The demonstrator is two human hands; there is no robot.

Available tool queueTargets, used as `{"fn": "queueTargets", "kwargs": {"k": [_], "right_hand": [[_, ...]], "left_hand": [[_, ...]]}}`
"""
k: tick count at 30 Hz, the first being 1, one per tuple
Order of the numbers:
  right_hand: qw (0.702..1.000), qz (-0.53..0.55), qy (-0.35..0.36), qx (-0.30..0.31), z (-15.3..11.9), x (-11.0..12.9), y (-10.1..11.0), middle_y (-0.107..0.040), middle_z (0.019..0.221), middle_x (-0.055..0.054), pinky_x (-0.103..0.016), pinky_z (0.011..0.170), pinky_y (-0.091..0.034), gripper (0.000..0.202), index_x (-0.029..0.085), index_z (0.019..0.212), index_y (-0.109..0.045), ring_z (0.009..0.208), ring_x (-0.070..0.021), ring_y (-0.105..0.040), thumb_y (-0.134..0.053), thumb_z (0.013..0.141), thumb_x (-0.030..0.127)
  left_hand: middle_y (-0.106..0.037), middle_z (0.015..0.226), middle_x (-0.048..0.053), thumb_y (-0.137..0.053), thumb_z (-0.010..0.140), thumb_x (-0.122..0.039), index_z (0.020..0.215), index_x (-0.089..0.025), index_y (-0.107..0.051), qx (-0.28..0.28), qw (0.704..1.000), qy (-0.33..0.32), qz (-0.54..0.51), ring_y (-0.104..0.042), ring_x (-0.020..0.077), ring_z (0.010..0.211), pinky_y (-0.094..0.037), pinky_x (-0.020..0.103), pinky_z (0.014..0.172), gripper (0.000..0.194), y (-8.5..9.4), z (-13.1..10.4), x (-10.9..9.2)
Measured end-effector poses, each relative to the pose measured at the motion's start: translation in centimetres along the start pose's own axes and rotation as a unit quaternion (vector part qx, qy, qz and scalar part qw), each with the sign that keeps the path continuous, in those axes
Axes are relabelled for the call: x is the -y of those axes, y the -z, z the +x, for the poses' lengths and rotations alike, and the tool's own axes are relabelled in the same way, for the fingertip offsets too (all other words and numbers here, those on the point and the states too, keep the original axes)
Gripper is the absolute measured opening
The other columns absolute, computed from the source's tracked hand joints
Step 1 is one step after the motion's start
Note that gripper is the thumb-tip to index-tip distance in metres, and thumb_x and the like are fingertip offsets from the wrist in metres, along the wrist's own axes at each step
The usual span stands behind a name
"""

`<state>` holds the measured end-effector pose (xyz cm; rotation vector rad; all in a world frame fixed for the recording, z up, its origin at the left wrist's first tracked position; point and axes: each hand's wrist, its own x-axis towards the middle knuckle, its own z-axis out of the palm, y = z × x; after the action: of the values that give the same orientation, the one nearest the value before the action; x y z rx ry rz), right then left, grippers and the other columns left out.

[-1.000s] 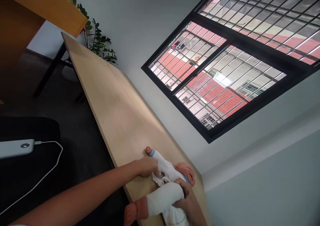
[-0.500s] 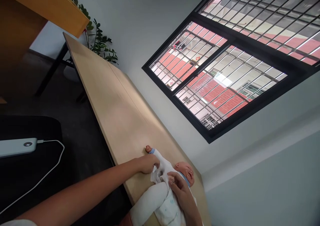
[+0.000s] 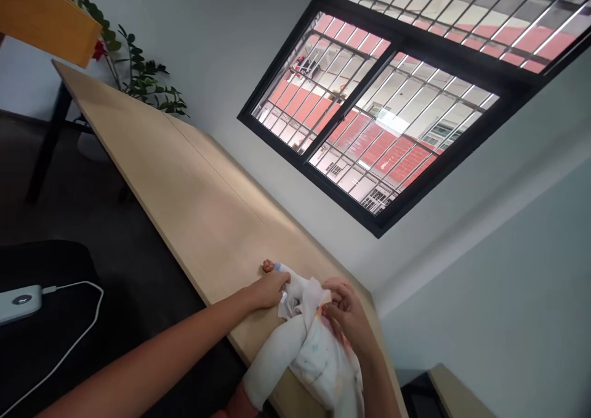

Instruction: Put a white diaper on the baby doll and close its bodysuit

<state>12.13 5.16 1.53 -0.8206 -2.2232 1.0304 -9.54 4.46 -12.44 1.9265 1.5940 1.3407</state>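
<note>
A baby doll [image 3: 318, 359] in white clothing lies on its back on the table, low in the head view. My left hand [image 3: 270, 289] is closed on the white garment's edge beside the doll's outstretched arm; the doll's small hand [image 3: 268, 265] shows just beyond it. My right hand [image 3: 348, 313] pinches the raised front of the white garment [image 3: 313, 295] near the doll's head. Cloth and fingers hide most of the doll's face. Toward me extends one white-clad leg [image 3: 277, 357] with a reddish foot end.
The long wooden table [image 3: 184, 184] runs along the wall under a barred window [image 3: 360, 116]. A leafy plant [image 3: 143, 76] stands behind its far end, near an orange panel [image 3: 50, 18]. At left, a white power bank [image 3: 21, 302] with a cable rests on a black surface.
My right hand has moved up toward the doll's head, lifting the garment's front so it covers the face. My left hand stays near the doll's arm. The camera view has shifted right.
</note>
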Motion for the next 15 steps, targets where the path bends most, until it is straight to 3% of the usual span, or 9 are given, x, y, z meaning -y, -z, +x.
{"fn": "queueTargets", "kwargs": {"k": [4,6,10,15], "right_hand": [[0.993,-0.086,-0.027,0.072,1.9,-0.7,-1.5,-0.045,0.06,0.007,-0.021,0.05,-0.028,0.029,0.018,0.097,-0.065,0.053,-0.0092,-0.04,-0.062,0.068,0.019],[0.983,-0.142,-0.059,0.102,2.7,-1.9,-2.7,-0.047,0.059,0.008,-0.021,0.052,-0.03,0.028,0.017,0.095,-0.066,0.054,-0.0087,-0.042,-0.062,0.068,0.017],[0.975,-0.176,-0.089,0.099,3.4,-4.5,-4.2,-0.054,0.058,0.005,-0.021,0.051,-0.032,0.014,0.015,0.082,-0.068,0.055,-0.0094,-0.047,-0.063,0.07,0.018],[0.963,-0.24,-0.098,0.076,3.5,-5.4,-4.5,-0.062,0.063,0.003,-0.021,0.055,-0.035,0.015,0.016,0.083,-0.071,0.06,-0.0105,-0.054,-0.07,0.068,0.017]], "left_hand": [[-0.065,0.082,0.002,-0.053,0.065,0.0,0.09,-0.017,-0.062,0.004,1.0,0.009,-0.029,-0.059,0.0189,0.08,-0.037,0.026,0.069,0.032,0.0,0.1,0.2],[-0.064,0.081,0.002,-0.055,0.063,0.0,0.09,-0.017,-0.061,-0.001,0.999,0.023,-0.048,-0.059,0.0186,0.08,-0.038,0.026,0.07,0.032,0.0,0.1,0.3],[-0.061,0.075,-0.001,-0.062,0.058,-0.001,0.093,-0.016,-0.059,-0.026,0.993,0.073,-0.088,-0.059,0.0186,0.08,-0.04,0.027,0.073,0.038,0.3,0.2,0.6],[-0.055,0.066,-0.004,-0.071,0.06,-0.014,0.086,-0.018,-0.054,-0.023,0.974,0.143,-0.176,-0.06,0.0173,0.068,-0.044,0.028,0.066,0.031,0.6,0.6,0.6]]}}
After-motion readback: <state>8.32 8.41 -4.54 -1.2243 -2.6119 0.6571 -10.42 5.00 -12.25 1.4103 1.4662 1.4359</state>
